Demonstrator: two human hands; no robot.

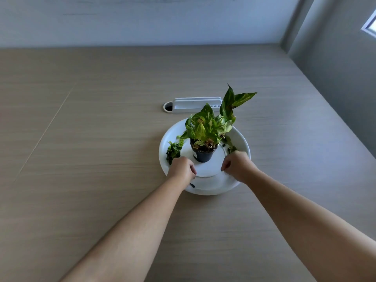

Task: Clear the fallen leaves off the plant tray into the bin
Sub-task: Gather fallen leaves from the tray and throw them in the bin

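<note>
Matt wood-grain table (pixel 101 129); glossy smooth white tray (pixel 213 189); dark plastic-looking pot (pixel 203 155).

No legible text, labels, brands or numbers anywhere in view.

You face a pale wall (pixel 142 21) at twelve o'clock, a grey wall (pixel 335 68) at three, a window corner (pixel 370 24) at two; the light wood-grain tabletop (pixel 81 119) spreads below.

Pot (pixel 203 155) mid-tray (pixel 213 189), foliage (pixel 207 127) overhead; tabletop (pixel 101 119) room around.
</note>
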